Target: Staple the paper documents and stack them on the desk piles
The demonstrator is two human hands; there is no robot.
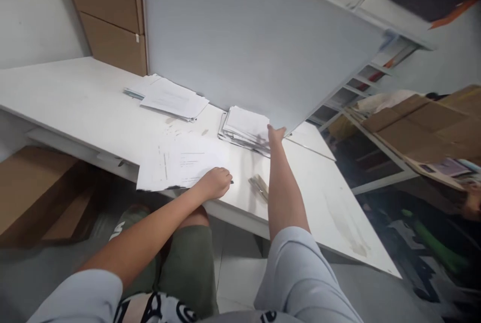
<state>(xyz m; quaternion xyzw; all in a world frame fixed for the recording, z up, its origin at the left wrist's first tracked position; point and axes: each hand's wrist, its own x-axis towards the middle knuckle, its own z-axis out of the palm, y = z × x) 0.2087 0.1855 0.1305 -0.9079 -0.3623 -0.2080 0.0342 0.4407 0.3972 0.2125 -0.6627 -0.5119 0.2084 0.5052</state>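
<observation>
My left hand (215, 183) rests curled on loose printed sheets (176, 162) at the near edge of the white desk (75, 102), with a dark pen tip showing past its fingers. My right hand (275, 135) reaches forward to a stack of papers (244, 127) by the grey partition and touches its right end. Whether it grips the sheets I cannot tell. A small metallic object (258, 185) lies on the desk between my two forearms.
Another paper pile (171, 98) lies farther left on the desk. A tall grey partition (244, 37) stands behind the stacks. Cardboard boxes (424, 122) and a metal shelf frame sit to the right, brown cabinets (108, 12) at the back left.
</observation>
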